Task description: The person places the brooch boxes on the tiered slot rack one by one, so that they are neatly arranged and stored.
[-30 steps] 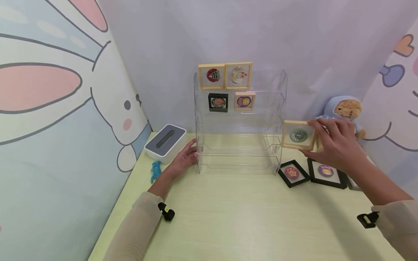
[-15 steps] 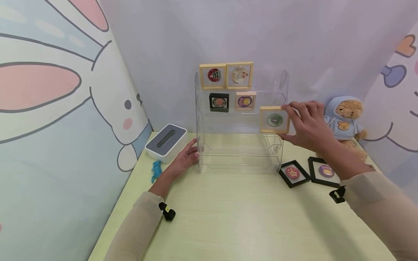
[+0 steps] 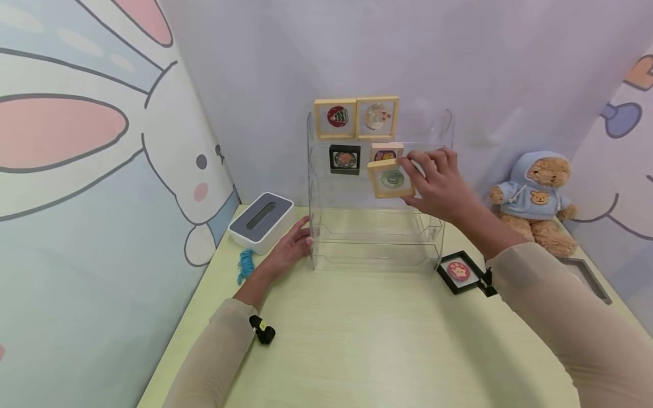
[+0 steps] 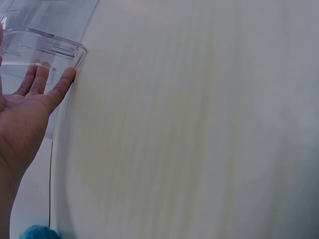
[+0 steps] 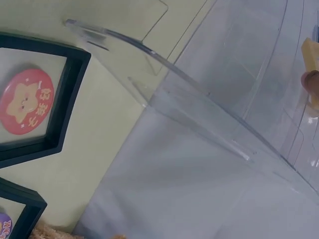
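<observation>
My right hand (image 3: 432, 184) pinches a light wooden floating display frame (image 3: 381, 190) with a green round badge inside, held tilted before the clear acrylic tiered rack (image 3: 374, 247). It partly covers the small pale frame (image 3: 386, 148) with a purple badge. In the right wrist view only a fingertip (image 5: 311, 83) and the held frame's edge (image 5: 310, 52) show. My left hand (image 3: 287, 249) rests against the rack's left side with fingers extended, touching the clear panel (image 4: 65, 45). Two wooden frames (image 3: 335, 119) stand on the top tier; a small black frame (image 3: 344, 159) stands below.
Right of the rack lie a black frame (image 3: 459, 272) with a red star badge and a grey frame (image 3: 585, 279). A teddy bear (image 3: 538, 198) sits behind them. On the left are a tissue box (image 3: 262, 222) and a blue yarn bundle (image 3: 245, 266).
My right hand has carried the wooden frame left and slightly up, from beside the rack to in front of its second tier, tilting it. The left hand stays in place.
</observation>
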`<control>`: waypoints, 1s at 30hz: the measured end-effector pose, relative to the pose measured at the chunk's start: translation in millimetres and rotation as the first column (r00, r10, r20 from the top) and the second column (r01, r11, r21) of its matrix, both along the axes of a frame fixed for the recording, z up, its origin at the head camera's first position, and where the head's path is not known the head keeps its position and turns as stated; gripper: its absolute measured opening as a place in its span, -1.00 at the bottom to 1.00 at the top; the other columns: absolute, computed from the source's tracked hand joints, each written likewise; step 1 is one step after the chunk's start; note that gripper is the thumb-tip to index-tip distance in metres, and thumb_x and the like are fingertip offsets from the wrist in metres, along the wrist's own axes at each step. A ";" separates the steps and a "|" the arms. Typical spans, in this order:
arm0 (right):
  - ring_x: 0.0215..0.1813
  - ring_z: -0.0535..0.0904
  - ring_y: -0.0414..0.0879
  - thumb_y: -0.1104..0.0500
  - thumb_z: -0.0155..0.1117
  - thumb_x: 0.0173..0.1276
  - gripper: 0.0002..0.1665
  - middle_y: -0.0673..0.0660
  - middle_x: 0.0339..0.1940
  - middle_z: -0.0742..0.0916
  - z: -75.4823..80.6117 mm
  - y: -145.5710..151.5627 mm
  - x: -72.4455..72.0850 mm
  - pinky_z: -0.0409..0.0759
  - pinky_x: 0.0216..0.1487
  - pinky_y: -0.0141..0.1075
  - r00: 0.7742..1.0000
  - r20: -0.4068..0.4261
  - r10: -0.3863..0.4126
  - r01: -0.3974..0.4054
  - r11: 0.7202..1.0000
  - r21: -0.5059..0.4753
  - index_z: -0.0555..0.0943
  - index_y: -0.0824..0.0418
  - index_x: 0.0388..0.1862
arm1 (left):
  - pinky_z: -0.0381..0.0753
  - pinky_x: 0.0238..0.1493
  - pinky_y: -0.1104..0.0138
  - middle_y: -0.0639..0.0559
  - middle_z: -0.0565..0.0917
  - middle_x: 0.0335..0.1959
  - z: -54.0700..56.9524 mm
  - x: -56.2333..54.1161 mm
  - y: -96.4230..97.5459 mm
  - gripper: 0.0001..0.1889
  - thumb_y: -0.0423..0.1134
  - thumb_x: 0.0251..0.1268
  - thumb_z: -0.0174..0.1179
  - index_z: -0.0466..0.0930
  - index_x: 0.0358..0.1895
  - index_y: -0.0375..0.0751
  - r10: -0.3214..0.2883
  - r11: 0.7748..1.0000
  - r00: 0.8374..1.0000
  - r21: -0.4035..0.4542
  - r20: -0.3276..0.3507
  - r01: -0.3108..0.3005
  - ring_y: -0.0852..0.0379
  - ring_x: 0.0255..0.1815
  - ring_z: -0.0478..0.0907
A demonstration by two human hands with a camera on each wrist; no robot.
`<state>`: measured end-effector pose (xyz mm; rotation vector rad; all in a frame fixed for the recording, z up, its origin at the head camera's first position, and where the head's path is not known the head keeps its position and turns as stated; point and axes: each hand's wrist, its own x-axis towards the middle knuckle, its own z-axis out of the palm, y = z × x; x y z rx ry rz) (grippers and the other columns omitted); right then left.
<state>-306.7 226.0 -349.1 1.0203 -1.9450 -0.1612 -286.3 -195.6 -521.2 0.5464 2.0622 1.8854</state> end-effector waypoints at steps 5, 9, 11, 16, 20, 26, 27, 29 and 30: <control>0.18 0.40 0.30 -0.06 0.95 -0.11 0.33 0.34 0.37 0.57 0.1 -20.9 -8.8 0.40 0.19 0.28 1.000 -0.026 0.008 -0.006 0.997 0.072 0.45 0.30 0.60 | 0.66 0.40 0.26 -0.34 0.36 0.68 2.3 1.7 0.7 -0.26 -0.13 0.82 0.10 -0.02 0.84 0.19 0.002 1.000 1.000 0.011 0.009 -0.002 -0.39 0.63 0.42; 0.23 0.39 0.29 -0.09 0.93 -0.05 0.33 0.29 0.41 0.54 -0.7 -34.8 -14.0 0.44 0.25 0.31 1.000 -0.022 -0.007 0.010 0.991 0.132 0.42 0.23 0.64 | 0.66 0.37 0.29 -0.36 0.34 0.69 0.9 1.2 0.5 -0.28 -0.18 0.83 0.07 -0.02 0.84 0.14 0.003 1.000 1.000 0.031 0.008 -0.003 -0.41 0.63 0.40; 0.27 0.39 0.29 -0.09 0.93 -0.03 0.32 0.27 0.42 0.52 -1.7 -40.8 -16.2 0.45 0.26 0.34 1.000 -0.018 -0.010 0.012 0.989 0.149 0.41 0.21 0.65 | 0.66 0.35 0.30 -0.38 0.35 0.69 0.4 0.9 0.3 -0.29 -0.21 0.83 0.06 -0.02 0.84 0.11 0.002 0.999 1.000 0.037 0.005 -0.002 -0.43 0.64 0.40; 0.31 0.42 0.26 -0.04 0.89 0.06 0.24 0.24 0.43 0.54 -3.0 -55.9 -20.1 0.44 0.31 0.36 0.999 0.010 0.035 -0.036 0.986 0.164 0.42 0.18 0.66 | 0.65 0.35 0.30 -0.42 0.35 0.69 -0.2 0.6 0.8 -0.29 -0.25 0.83 0.04 -0.02 0.84 0.05 -0.007 0.998 1.000 0.057 0.001 0.006 -0.46 0.65 0.37; 0.28 0.44 0.24 -0.04 0.84 0.15 0.20 0.21 0.44 0.54 -2.9 -66.3 -22.2 0.45 0.34 0.34 0.999 0.008 0.045 -0.046 0.981 0.191 0.41 0.18 0.68 | 0.66 0.35 0.32 -0.41 0.35 0.68 0.0 1.2 1.2 -0.30 -0.23 0.83 0.05 -0.02 0.84 0.06 -0.004 0.998 1.000 0.056 0.000 0.004 -0.43 0.66 0.36; 0.29 0.43 0.24 -0.11 0.85 0.15 0.25 0.20 0.47 0.49 -5.3 -74.4 -26.7 0.46 0.36 0.32 1.000 0.022 -0.016 0.011 0.980 0.200 0.37 0.17 0.71 | 0.66 0.38 0.27 -0.37 0.37 0.69 0.0 1.8 0.8 -0.29 -0.18 0.83 0.06 -0.01 0.84 0.12 -0.001 0.999 1.000 0.040 0.001 0.001 -0.38 0.68 0.37; 0.30 0.43 0.25 -0.13 0.85 0.14 0.26 0.20 0.47 0.49 -5.8 -75.2 -27.1 0.46 0.36 0.32 0.999 0.027 -0.025 0.019 0.980 0.199 0.37 0.17 0.71 | 0.66 0.40 0.25 -0.35 0.37 0.68 0.1 2.0 0.6 -0.29 -0.18 0.83 0.06 -0.01 0.84 0.14 0.000 0.999 1.000 0.037 0.004 0.000 -0.37 0.68 0.37; 0.30 0.43 0.25 -0.14 0.86 0.12 0.29 0.20 0.47 0.49 -7.0 -76.7 -27.8 0.46 0.36 0.32 0.999 0.033 -0.035 0.028 0.981 0.193 0.36 0.17 0.71 | 0.65 0.44 0.19 -0.33 0.38 0.68 0.5 2.5 0.4 -0.29 -0.18 0.83 0.06 -0.01 0.83 0.18 0.002 0.999 1.000 0.032 0.011 -0.003 -0.36 0.68 0.37; 0.31 0.43 0.26 -0.15 0.86 0.11 0.30 0.20 0.48 0.48 -7.8 -77.6 -28.3 0.45 0.36 0.32 0.999 0.032 -0.039 0.032 0.981 0.191 0.36 0.16 0.71 | 0.64 0.46 0.17 -0.31 0.39 0.68 0.7 2.8 0.3 -0.29 -0.17 0.83 0.06 0.00 0.83 0.20 0.005 1.000 1.000 0.026 0.012 -0.005 -0.34 0.68 0.38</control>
